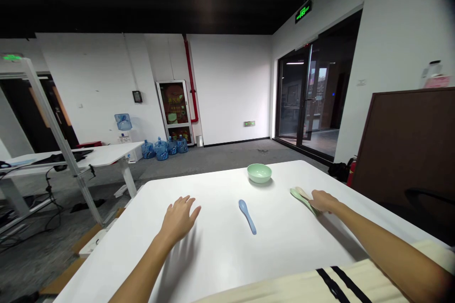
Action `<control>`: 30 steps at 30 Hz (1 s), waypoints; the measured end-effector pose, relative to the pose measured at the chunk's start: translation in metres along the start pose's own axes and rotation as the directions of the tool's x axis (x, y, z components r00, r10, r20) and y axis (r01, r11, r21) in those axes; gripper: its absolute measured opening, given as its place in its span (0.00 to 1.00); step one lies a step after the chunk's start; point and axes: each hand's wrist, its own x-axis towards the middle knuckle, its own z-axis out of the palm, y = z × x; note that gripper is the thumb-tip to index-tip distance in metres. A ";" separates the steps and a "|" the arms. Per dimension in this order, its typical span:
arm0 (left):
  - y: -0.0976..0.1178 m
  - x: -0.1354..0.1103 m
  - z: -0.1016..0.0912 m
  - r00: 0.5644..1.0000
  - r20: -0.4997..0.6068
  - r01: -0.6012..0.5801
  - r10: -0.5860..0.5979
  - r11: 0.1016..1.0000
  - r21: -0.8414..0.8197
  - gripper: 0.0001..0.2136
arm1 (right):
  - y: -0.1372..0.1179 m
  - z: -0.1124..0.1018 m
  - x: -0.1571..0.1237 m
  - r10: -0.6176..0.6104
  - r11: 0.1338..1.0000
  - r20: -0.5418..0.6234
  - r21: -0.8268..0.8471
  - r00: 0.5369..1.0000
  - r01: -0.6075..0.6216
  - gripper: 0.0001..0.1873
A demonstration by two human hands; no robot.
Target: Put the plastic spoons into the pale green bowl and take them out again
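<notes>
My left hand lies flat on the white table, fingers stretched out, holding nothing. A blue spoon rests on the table between my hands, bowl end away from me. My right hand is at the right side of the table, fingers closed on the handles of a green spoon and a pale spoon that lie together on the surface. A light green bowl stands upright beyond the blue spoon, near the far edge.
A dark brown panel stands right of the table. To the left is a second white desk with a metal frame. Water bottles line the far wall; glass doors at the right.
</notes>
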 end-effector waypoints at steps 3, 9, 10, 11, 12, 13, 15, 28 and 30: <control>-0.001 0.000 0.001 1.000 -0.004 0.002 -0.002 1.000 -0.008 0.25 | -0.002 -0.003 -0.002 -0.005 1.000 -0.028 0.004 1.000 0.005 0.14; 0.001 -0.001 -0.002 1.000 0.007 0.006 -0.007 1.000 0.009 0.24 | -0.011 -0.006 -0.004 -0.029 0.998 -0.099 -0.053 0.995 0.024 0.11; 0.001 -0.001 -0.002 1.000 0.012 0.009 -0.010 1.000 0.015 0.24 | -0.012 -0.006 -0.004 -0.038 0.997 -0.115 -0.064 0.993 0.031 0.11; 0.002 -0.001 -0.002 1.000 0.018 0.011 -0.012 1.000 0.021 0.25 | -0.014 -0.006 -0.005 -0.050 0.996 -0.125 -0.076 0.991 0.041 0.12; 0.002 -0.001 -0.002 1.000 0.023 0.012 -0.013 1.000 0.024 0.25 | -0.016 -0.006 -0.005 -0.064 0.995 -0.127 -0.089 0.990 0.053 0.12; 0.002 0.000 -0.002 1.000 0.026 0.013 -0.013 1.000 0.027 0.25 | -0.017 -0.005 -0.005 -0.079 0.992 -0.122 -0.103 0.989 0.067 0.13; 0.002 0.000 -0.002 1.000 0.027 0.013 -0.014 1.000 0.027 0.25 | -0.019 -0.003 -0.005 -0.109 0.988 -0.110 -0.124 0.988 0.095 0.14; 0.002 0.001 -0.002 1.000 0.019 0.006 -0.006 0.999 0.037 0.25 | -0.021 0.005 -0.004 -0.145 0.982 -0.059 -0.134 0.988 0.136 0.12; 0.002 0.001 -0.001 1.000 0.005 0.003 -0.003 1.000 0.028 0.24 | -0.022 0.004 -0.004 -0.163 0.980 -0.058 -0.122 0.985 0.155 0.11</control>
